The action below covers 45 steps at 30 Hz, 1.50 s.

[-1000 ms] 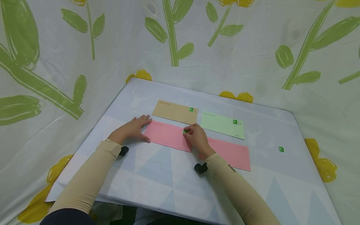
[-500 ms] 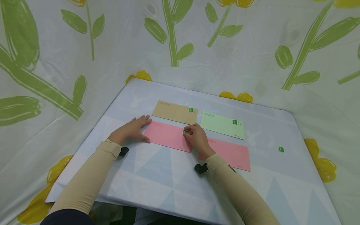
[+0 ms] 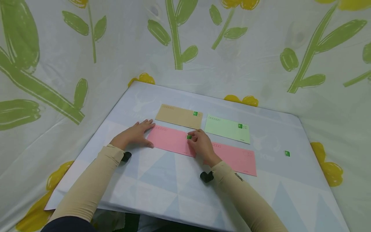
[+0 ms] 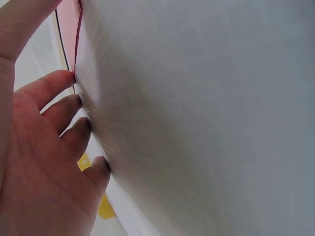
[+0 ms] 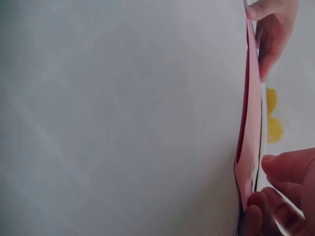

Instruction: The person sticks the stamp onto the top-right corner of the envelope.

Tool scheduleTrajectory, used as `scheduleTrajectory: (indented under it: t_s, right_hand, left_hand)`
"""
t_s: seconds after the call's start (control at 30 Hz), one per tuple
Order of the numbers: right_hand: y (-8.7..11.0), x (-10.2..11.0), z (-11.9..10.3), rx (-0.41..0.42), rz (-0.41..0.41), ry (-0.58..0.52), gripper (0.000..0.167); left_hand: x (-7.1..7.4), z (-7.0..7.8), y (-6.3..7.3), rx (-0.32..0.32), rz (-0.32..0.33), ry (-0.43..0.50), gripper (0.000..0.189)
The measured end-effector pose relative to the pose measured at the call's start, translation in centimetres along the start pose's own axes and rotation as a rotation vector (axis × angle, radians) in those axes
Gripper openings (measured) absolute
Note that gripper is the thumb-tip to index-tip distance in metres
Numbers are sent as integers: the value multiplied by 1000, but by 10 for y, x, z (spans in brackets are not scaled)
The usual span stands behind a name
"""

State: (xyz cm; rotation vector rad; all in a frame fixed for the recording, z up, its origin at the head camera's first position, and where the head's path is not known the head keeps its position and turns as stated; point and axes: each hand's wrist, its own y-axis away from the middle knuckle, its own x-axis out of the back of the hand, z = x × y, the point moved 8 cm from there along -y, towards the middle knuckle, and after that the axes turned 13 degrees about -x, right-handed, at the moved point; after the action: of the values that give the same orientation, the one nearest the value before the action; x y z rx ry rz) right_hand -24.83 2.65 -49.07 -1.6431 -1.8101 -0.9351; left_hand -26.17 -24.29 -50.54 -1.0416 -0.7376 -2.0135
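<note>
A pink envelope (image 3: 171, 139) lies on the table under both hands. My left hand (image 3: 134, 133) rests at its left end with spread fingers, the thumb near the lower corner. In the left wrist view, those fingertips (image 4: 81, 129) touch down at the table surface. My right hand (image 3: 201, 143) is at the envelope's upper right corner, its thumb and forefinger pinching a small green postage stamp (image 3: 189, 137) against the paper. The fingers partly cover the stamp. Bent fingers (image 5: 263, 209) show beside the pink edge in the right wrist view.
A brown envelope (image 3: 178, 116) and a pale green envelope (image 3: 226, 129) lie behind, each with a green stamp at its upper right. Another pink envelope (image 3: 236, 159) is partly under the right forearm. One loose stamp (image 3: 287, 153) lies on the table (image 3: 162, 199) at right.
The head view has shifted slightly, so the scene sits a little further left. Both hands keep their places at the pink envelope, the right fingers still at the stamp.
</note>
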Motion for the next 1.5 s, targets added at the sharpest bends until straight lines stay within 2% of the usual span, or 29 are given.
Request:
scheduleTrajectory:
  t_s: [0.5,0.9,1.5]
  right_hand:
    - [3,-6,-2,63,-3,67,25]
    - [2,-8,-2,57,-12,99,25]
    - [0,-9,0,46,-22,79,27]
  left_hand:
    - [0,1,1,5,2,7,110]
    - [1,3,0,13,-2,-2,109]
    - [1,1,-1,11,2,4,111]
